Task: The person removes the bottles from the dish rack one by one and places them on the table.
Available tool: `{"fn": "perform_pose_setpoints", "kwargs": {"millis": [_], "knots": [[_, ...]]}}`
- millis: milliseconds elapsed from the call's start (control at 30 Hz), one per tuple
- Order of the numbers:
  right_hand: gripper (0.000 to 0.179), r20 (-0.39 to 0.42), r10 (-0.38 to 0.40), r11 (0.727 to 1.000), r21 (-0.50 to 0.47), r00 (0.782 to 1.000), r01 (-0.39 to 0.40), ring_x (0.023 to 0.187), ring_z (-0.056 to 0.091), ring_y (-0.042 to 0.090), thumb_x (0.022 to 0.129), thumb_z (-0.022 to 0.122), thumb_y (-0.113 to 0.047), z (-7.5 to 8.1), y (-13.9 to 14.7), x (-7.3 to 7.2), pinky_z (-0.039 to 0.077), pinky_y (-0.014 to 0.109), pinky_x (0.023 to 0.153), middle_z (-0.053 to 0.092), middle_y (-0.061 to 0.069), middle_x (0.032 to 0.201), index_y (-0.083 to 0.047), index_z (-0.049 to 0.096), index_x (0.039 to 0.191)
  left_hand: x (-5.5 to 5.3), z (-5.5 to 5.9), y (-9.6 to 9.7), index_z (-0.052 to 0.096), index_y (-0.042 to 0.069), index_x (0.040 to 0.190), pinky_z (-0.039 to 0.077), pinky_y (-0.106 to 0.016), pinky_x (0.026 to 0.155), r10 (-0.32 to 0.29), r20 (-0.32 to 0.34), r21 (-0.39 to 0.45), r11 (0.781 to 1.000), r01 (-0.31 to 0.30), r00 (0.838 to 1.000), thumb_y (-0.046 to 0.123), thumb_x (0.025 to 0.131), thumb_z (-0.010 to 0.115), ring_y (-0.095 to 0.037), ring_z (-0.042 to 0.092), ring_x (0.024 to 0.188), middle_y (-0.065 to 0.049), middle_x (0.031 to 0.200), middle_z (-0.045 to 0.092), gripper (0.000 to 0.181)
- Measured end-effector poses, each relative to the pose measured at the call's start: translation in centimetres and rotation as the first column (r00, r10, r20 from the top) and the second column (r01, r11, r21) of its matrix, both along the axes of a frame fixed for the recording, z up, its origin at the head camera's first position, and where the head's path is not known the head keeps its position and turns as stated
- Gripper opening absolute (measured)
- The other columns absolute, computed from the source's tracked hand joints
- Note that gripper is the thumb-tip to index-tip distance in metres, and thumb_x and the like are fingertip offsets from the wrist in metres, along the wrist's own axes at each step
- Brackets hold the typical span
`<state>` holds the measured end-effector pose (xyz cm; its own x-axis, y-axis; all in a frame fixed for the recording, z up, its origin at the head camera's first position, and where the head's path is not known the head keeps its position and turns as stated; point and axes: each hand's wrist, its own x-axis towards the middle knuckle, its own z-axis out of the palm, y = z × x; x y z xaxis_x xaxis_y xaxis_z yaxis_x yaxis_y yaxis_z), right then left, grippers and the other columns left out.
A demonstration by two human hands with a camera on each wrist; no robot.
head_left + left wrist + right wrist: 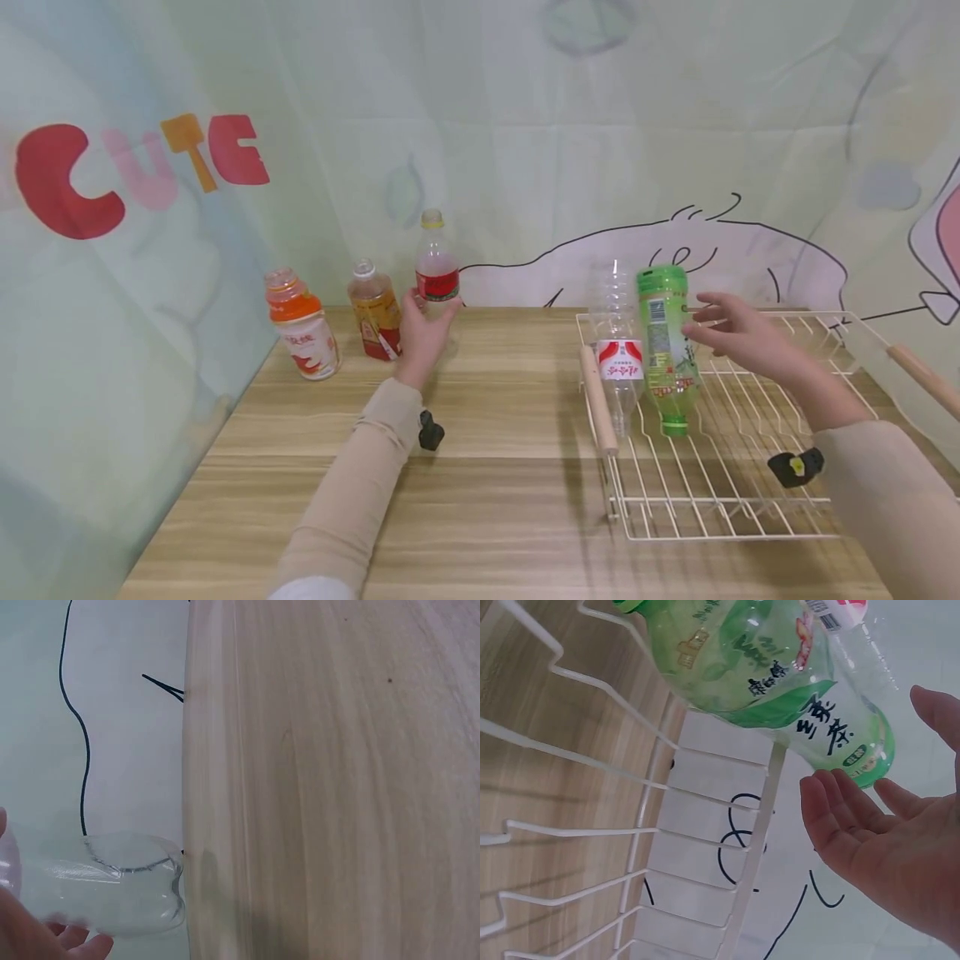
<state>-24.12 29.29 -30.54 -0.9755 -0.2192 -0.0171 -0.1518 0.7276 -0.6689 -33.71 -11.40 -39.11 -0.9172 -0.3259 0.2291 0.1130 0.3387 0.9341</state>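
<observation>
In the head view my left hand (424,340) grips a clear plastic bottle (437,282) with a red label and yellow cap, held upright. The left wrist view shows its transparent bottom (139,881) beside my fingers. My right hand (738,335) has its fingers spread beside a green tea bottle (666,346), which stands cap-down in a white wire rack (720,537). Seen from the right wrist, the fingertips (826,784) are right at the green bottle's base. A clear bottle with a red-and-white label (621,360) also stands neck-down in the rack, to the left.
On the wooden table (480,517), a white bottle with an orange band (306,337) and a bottle with an amber and red label (377,321) stand left of my left hand. Wooden handles (598,402) flank the rack. A printed curtain (480,167) hangs behind.
</observation>
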Motion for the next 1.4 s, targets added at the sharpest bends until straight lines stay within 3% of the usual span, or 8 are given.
{"fn": "perform_pose_setpoints", "kwargs": {"millis": [367, 633, 1033, 1400], "knots": [[0.087, 0.09, 0.038, 0.998, -0.055, 0.995, -0.033, 0.126, 0.039, 0.053, 0.098, 0.051, -0.043, -1.4, -0.1, -0.5, 0.049, 0.054, 0.092, 0.028, 0.039, 0.143, 0.005, 0.001, 0.15, -0.8, -1.0, 0.3, 0.032, 0.009, 0.139, 0.034, -0.046, 0.109, 0.044, 0.028, 0.027, 0.999, -0.045, 0.999, 0.041, 0.085, 0.071, -0.03, 0.043, 0.131, -0.017, 0.14, 0.046, 0.074], [0.091, 0.116, 0.033, 0.998, -0.063, 0.993, -0.025, 0.121, 0.046, 0.05, 0.096, 0.054, -0.044, -2.0, -0.4, -0.5, 0.052, 0.049, 0.087, 0.029, 0.039, 0.143, 0.003, -0.003, 0.151, -1.0, -1.4, 0.2, 0.031, 0.007, 0.138, 0.032, -0.044, 0.111, 0.07, 0.019, 0.041, 0.997, -0.071, 0.997, 0.037, 0.084, 0.073, -0.031, 0.041, 0.133, -0.018, 0.141, 0.044, 0.075], [0.087, 0.113, 0.067, 0.993, -0.108, 0.991, -0.055, 0.116, 0.051, 0.047, 0.096, 0.058, -0.034, -3.2, -0.7, -1.0, 0.056, 0.044, 0.079, 0.042, 0.037, 0.132, 0.004, 0.003, 0.151, -1.0, -1.7, 0.2, 0.03, 0.007, 0.138, 0.033, -0.044, 0.11, 0.088, 0.008, 0.045, 0.995, -0.089, 0.996, 0.036, 0.084, 0.073, -0.031, 0.043, 0.131, -0.018, 0.139, 0.045, 0.074], [0.09, 0.127, 0.056, 0.995, -0.089, 0.99, -0.045, 0.113, 0.054, 0.044, 0.095, 0.057, -0.041, -3.6, -0.8, -1.0, 0.054, 0.044, 0.082, 0.044, 0.038, 0.131, 0.0, -0.001, 0.151, -1.2, -1.9, 0.3, 0.031, 0.002, 0.136, 0.034, -0.044, 0.109, 0.096, -0.048, 0.025, 0.995, -0.095, 0.994, 0.031, 0.084, 0.074, -0.033, 0.045, 0.128, -0.021, 0.135, 0.047, 0.073]]}}
